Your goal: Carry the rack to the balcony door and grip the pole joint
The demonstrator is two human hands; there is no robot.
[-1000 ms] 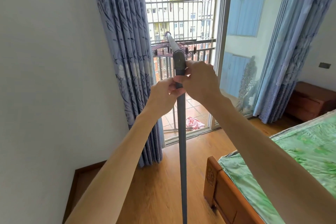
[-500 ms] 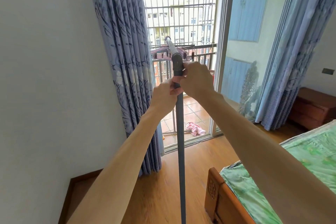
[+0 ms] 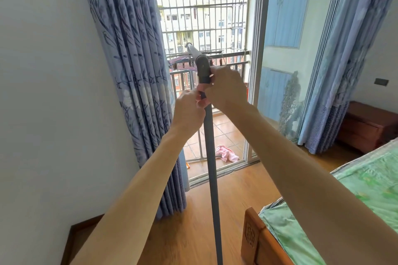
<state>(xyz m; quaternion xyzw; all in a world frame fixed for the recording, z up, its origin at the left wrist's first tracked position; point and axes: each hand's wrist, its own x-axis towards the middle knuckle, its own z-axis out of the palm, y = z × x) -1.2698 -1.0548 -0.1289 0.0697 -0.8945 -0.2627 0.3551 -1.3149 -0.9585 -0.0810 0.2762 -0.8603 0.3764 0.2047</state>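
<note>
A long grey pole (image 3: 212,168) stands upright in front of me, reaching from the bottom edge up to a dark grey joint (image 3: 203,69) where a lighter bar angles away toward the balcony. My right hand (image 3: 226,88) grips the pole just under that joint, fingers wrapped round it. My left hand (image 3: 189,107) pinches the pole slightly lower, thumb and fingers meeting at a small dark part of it. The two hands touch each other.
A white wall (image 3: 43,114) is at left, with a blue flowered curtain (image 3: 133,71) beside the open balcony door. A pink cloth (image 3: 227,153) lies on the balcony tiles. A wooden bed with green bedding (image 3: 355,200) stands at right, a wooden cabinet (image 3: 366,125) behind it.
The view has tilted down a little, so hands and pole top sit lower in frame. Both hands stay on the pole near the joint, with the left hand shifted slightly lower.
</note>
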